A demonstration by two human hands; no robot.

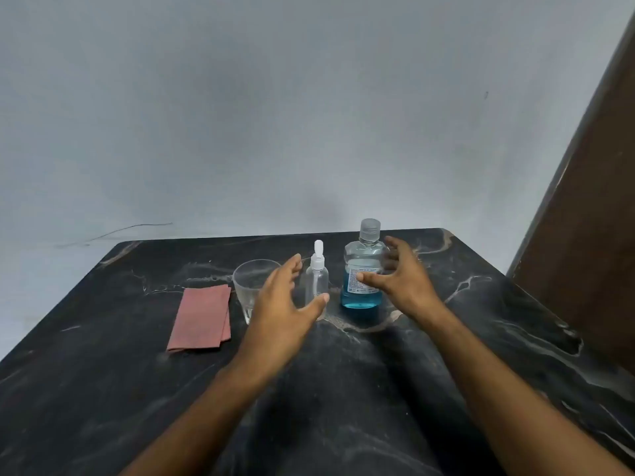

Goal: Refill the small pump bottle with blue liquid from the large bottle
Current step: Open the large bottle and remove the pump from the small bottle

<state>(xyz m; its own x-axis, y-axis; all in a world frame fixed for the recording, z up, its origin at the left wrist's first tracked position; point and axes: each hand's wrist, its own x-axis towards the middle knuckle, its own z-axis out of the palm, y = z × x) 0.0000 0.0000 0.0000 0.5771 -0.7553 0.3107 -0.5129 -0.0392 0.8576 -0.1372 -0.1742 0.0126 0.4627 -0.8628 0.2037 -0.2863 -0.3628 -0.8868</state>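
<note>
A small clear pump bottle with a white nozzle stands upright on the black marble table, looking empty. Just to its right stands the large clear bottle with a grey cap, its lower part holding blue liquid. My left hand is spread open around the left and front of the pump bottle, thumb in front of its base, not clearly touching. My right hand is spread open at the right side of the large bottle, thumb across its label, fingers behind it.
An empty clear glass stands left of the pump bottle, partly behind my left hand. A folded pink cloth lies further left. A grey wall is behind the table; a brown wooden panel rises at the right.
</note>
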